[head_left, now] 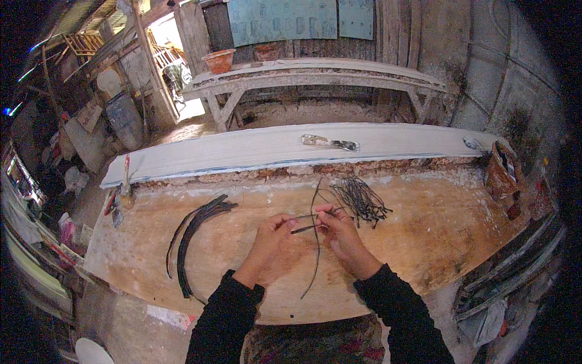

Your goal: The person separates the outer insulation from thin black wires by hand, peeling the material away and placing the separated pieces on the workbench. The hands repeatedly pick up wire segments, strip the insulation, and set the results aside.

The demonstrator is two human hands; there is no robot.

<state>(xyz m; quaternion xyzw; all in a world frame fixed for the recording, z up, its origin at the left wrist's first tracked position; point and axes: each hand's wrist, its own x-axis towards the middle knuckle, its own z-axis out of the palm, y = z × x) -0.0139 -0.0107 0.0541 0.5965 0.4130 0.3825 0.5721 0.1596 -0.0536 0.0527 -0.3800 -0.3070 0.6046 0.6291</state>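
Over the wooden tabletop, my left hand (276, 235) and my right hand (337, 229) face each other with fingers pinched. A thin dark strip (303, 230) runs between them, its ends at my fingers. One long dark strand (314, 267) crosses it near my right fingertips and trails down toward the table's front edge. Left of my hands lies a curved bundle of dark strips (193, 246), with one strip slightly apart. Just beyond my right hand is a heap of short, thin dark strands (362, 201). The exact joining at my fingertips is too small to make out.
Behind the wooden tabletop (424, 242) runs a raised white board (242, 148) bearing a stained, flat tool (330, 143). A brush (126, 177) stands at the left, a brown container (503, 171) at the right. Farther back, a bench (327, 76) carries a clay-coloured pot (219, 62).
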